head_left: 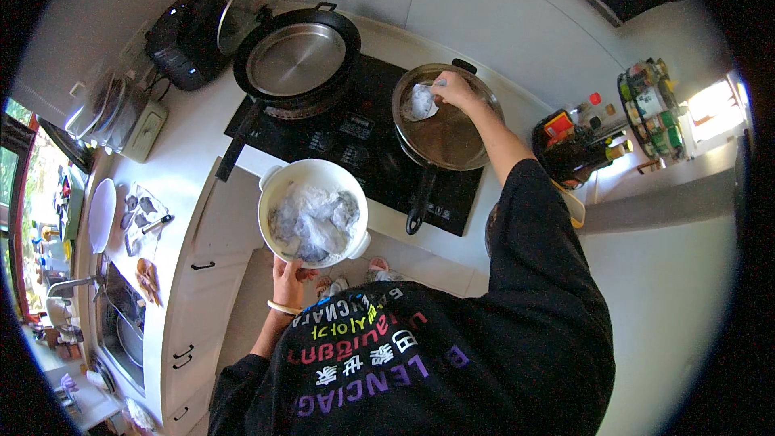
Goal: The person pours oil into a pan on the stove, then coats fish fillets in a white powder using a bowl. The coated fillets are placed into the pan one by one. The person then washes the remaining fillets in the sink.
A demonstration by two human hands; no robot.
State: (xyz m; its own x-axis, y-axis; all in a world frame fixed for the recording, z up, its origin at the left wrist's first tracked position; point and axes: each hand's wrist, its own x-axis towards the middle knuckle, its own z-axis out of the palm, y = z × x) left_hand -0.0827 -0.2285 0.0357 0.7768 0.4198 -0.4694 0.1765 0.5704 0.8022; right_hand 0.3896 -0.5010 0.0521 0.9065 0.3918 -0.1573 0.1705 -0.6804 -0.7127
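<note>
My left hand (289, 281) holds a white two-handled bowl (363, 241) from below at its near rim. Inside lie several pieces of food coated in white powder (315, 224). With the fingers of my right hand (454, 89) I pinch the edge of one powder-coated piece (422, 102), flat and pale, over the left part of a frying pan (454, 139). Whether that piece touches the pan's bottom, I cannot tell. The pan sits on the right side of a black cooktop (387, 175), its black handle pointing toward me.
A wok (242, 66) holding a steel pan (296, 60) stands on the cooktop's left, a glass lid (251, 9) behind it. Left are a black appliance (189, 39), a knife (157, 224), a lilac plate (103, 215) and a sink (121, 327). Bottles (605, 151) and a spice rack (651, 109) stand right.
</note>
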